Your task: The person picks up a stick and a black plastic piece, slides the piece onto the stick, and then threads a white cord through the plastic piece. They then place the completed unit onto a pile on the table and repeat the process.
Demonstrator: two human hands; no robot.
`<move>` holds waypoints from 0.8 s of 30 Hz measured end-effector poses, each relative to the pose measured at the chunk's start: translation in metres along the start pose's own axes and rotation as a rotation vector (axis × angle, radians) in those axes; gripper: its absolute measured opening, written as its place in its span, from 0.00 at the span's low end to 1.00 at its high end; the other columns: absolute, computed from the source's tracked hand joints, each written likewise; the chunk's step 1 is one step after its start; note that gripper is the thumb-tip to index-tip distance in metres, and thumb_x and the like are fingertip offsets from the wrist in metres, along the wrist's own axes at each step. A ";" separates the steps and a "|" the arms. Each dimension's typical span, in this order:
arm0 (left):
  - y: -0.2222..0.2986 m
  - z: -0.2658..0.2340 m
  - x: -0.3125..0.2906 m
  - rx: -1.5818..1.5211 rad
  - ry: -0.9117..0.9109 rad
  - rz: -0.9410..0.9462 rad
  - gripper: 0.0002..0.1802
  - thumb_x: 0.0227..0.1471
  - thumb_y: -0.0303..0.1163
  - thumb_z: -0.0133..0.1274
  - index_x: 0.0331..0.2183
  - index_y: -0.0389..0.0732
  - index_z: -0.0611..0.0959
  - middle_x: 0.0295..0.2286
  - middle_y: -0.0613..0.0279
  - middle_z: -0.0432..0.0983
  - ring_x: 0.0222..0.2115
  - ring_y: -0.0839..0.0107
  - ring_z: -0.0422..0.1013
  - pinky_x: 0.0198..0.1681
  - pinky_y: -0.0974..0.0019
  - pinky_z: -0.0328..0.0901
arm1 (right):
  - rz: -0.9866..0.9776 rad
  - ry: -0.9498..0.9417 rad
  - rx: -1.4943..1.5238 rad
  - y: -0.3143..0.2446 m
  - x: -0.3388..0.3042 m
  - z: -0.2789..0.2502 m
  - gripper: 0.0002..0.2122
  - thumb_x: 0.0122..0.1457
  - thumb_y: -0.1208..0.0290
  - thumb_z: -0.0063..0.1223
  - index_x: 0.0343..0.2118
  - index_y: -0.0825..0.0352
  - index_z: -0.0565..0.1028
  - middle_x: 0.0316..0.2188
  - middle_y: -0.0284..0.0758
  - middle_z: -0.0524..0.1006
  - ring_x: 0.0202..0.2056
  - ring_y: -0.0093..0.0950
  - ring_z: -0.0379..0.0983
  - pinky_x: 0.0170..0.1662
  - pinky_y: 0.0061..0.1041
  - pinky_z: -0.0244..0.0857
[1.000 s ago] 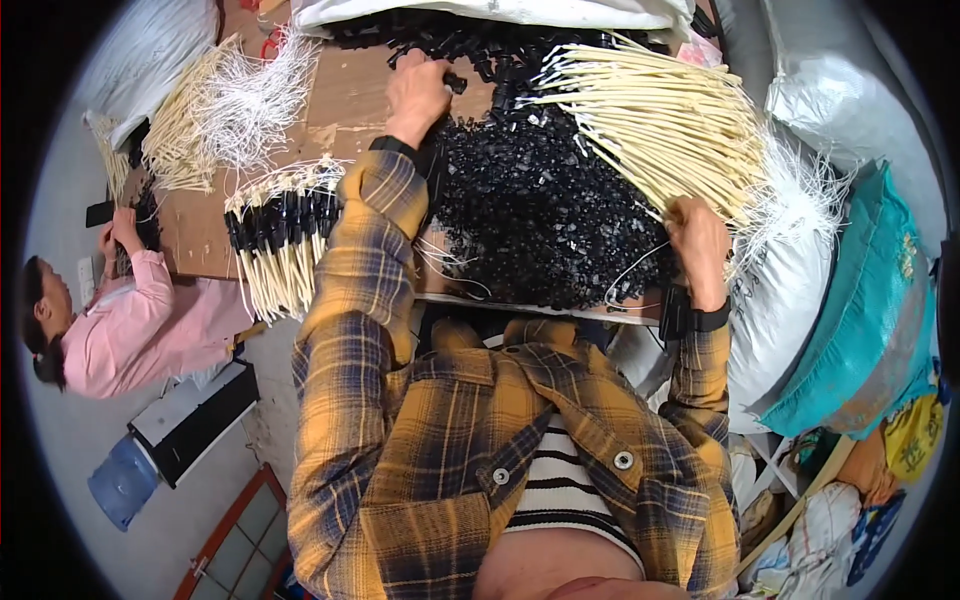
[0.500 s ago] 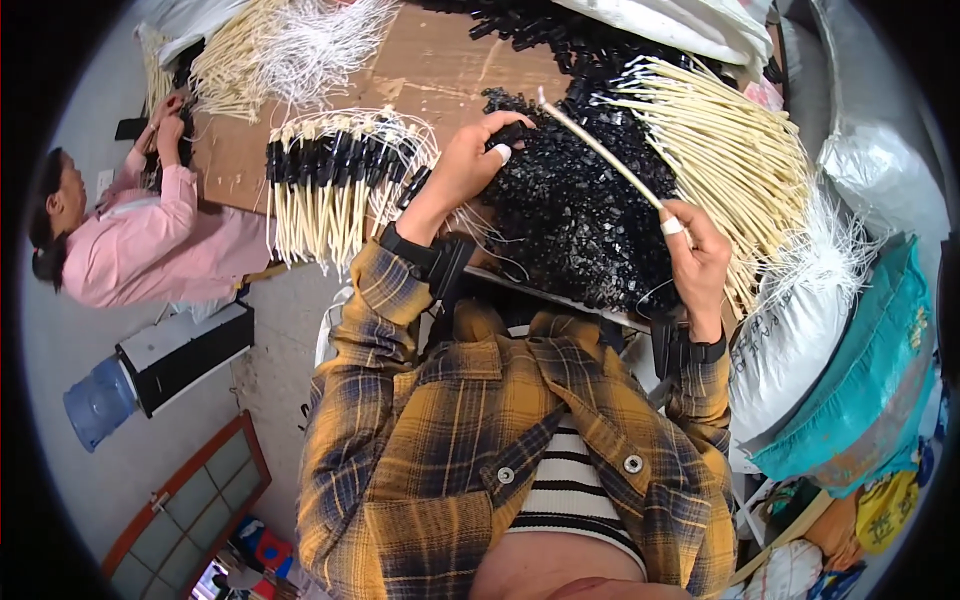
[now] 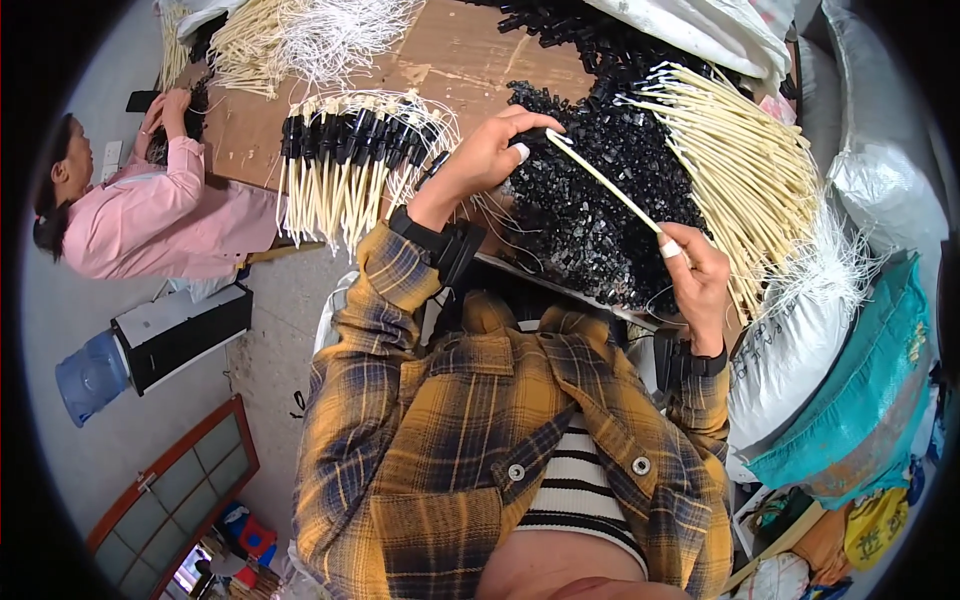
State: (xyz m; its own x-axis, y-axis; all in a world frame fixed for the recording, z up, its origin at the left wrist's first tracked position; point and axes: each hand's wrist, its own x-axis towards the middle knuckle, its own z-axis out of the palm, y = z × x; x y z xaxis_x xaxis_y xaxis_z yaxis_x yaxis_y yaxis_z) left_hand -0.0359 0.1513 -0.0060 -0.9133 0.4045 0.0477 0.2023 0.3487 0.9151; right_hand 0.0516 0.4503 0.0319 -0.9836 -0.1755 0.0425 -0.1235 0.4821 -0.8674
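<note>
My left hand [image 3: 490, 155] is closed round a small black plastic piece [image 3: 528, 140], mostly hidden by the fingers. My right hand [image 3: 698, 278] pinches the near end of a thin cream-coloured tube [image 3: 606, 185], which slants up and left. Its white-tipped far end is at the black piece; I cannot tell whether it is inside. Below the tube spreads a heap of small black plastic pieces [image 3: 595, 235]. A thick bundle of similar cream tubes [image 3: 745, 165] with white strings lies on the right. Left of my left hand is a row of cream tubes fitted with black pieces [image 3: 355, 135].
The brown tabletop [image 3: 465, 60] carries another pile of cream tubes [image 3: 245, 55] and white strings [image 3: 345, 35]. A person in pink [image 3: 160, 215] works at the far left. Right of the table stand a white sack [image 3: 795, 370] and a teal sack [image 3: 860, 385].
The tube's white tip has come to the black piece in my left hand; before, there was a gap. My left hand has moved slightly right in the picture, and the view has shifted a little.
</note>
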 end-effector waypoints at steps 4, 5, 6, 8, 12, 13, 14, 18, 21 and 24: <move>-0.007 0.006 -0.003 0.452 -0.010 0.424 0.24 0.44 0.18 0.46 0.43 0.47 0.82 0.33 0.61 0.79 0.32 0.69 0.73 0.39 0.67 0.65 | -0.082 -0.054 0.001 0.001 0.006 0.010 0.06 0.56 0.76 0.57 0.37 0.69 0.78 0.22 0.30 0.75 0.22 0.16 0.65 0.26 0.16 0.59; -0.005 0.018 0.002 0.236 -0.083 0.505 0.20 0.45 0.21 0.48 0.41 0.49 0.84 0.34 0.61 0.81 0.31 0.66 0.74 0.35 0.63 0.67 | -0.114 -0.065 -0.107 -0.003 0.008 0.018 0.06 0.55 0.77 0.57 0.36 0.68 0.78 0.22 0.31 0.75 0.22 0.18 0.67 0.26 0.18 0.60; 0.014 0.036 -0.005 0.250 -0.075 0.500 0.18 0.45 0.25 0.51 0.40 0.49 0.82 0.31 0.63 0.79 0.27 0.65 0.74 0.30 0.61 0.68 | -0.144 -0.075 -0.211 -0.004 0.011 0.028 0.06 0.54 0.77 0.57 0.35 0.67 0.79 0.22 0.33 0.75 0.21 0.19 0.68 0.25 0.19 0.61; 0.062 0.058 -0.012 0.577 -0.317 0.238 0.19 0.45 0.32 0.55 0.43 0.49 0.76 0.25 0.65 0.73 0.25 0.64 0.74 0.26 0.63 0.68 | -0.084 -0.003 -0.416 -0.001 0.019 0.046 0.05 0.49 0.79 0.58 0.23 0.68 0.72 0.27 0.38 0.77 0.25 0.24 0.74 0.27 0.23 0.65; 0.007 0.054 -0.027 0.298 0.285 0.410 0.11 0.46 0.30 0.55 0.36 0.43 0.78 0.22 0.62 0.73 0.19 0.64 0.72 0.21 0.61 0.67 | -0.135 0.008 0.267 0.013 0.028 0.028 0.12 0.50 0.76 0.62 0.18 0.66 0.68 0.38 0.33 0.78 0.24 0.15 0.67 0.25 0.16 0.57; 0.005 0.033 -0.033 0.475 0.198 0.146 0.11 0.48 0.30 0.54 0.37 0.39 0.79 0.24 0.58 0.77 0.18 0.66 0.71 0.22 0.62 0.66 | -0.084 -0.068 0.687 0.018 0.025 0.014 0.10 0.50 0.76 0.62 0.20 0.66 0.70 0.36 0.34 0.79 0.24 0.15 0.67 0.25 0.15 0.58; 0.000 0.029 -0.034 0.469 0.193 0.147 0.11 0.48 0.30 0.54 0.37 0.39 0.79 0.24 0.58 0.77 0.18 0.66 0.71 0.22 0.62 0.66 | -0.029 -0.142 1.105 0.019 0.021 0.006 0.08 0.51 0.75 0.62 0.22 0.65 0.72 0.35 0.34 0.79 0.23 0.14 0.67 0.26 0.15 0.59; 0.015 0.048 -0.026 -0.580 -0.019 -0.566 0.09 0.52 0.24 0.51 0.38 0.37 0.81 0.26 0.70 0.77 0.21 0.81 0.67 0.25 0.76 0.63 | -0.262 -0.196 -0.151 -0.010 0.028 0.057 0.06 0.50 0.72 0.63 0.29 0.64 0.76 0.20 0.34 0.73 0.20 0.23 0.71 0.21 0.24 0.62; 0.012 0.061 -0.031 -0.355 0.172 -0.273 0.13 0.39 0.24 0.59 0.33 0.36 0.83 0.20 0.63 0.76 0.22 0.78 0.70 0.27 0.72 0.65 | -0.189 -0.158 -0.279 -0.011 0.026 0.075 0.09 0.51 0.71 0.62 0.36 0.63 0.78 0.17 0.35 0.73 0.17 0.30 0.71 0.23 0.26 0.64; 0.019 0.052 -0.032 -0.089 0.148 -0.187 0.13 0.36 0.24 0.58 0.32 0.36 0.83 0.21 0.58 0.77 0.21 0.72 0.73 0.28 0.69 0.66 | -0.220 -0.079 -0.205 0.000 0.026 0.074 0.07 0.52 0.71 0.60 0.34 0.63 0.78 0.15 0.35 0.72 0.17 0.28 0.70 0.22 0.25 0.63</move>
State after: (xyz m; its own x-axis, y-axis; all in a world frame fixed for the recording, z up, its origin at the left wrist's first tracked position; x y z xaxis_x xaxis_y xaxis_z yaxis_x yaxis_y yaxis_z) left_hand 0.0156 0.1889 -0.0114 -0.9750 0.2098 -0.0737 -0.0008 0.3278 0.9447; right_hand 0.0354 0.3819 -0.0041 -0.9179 -0.3574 0.1726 -0.3644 0.5866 -0.7232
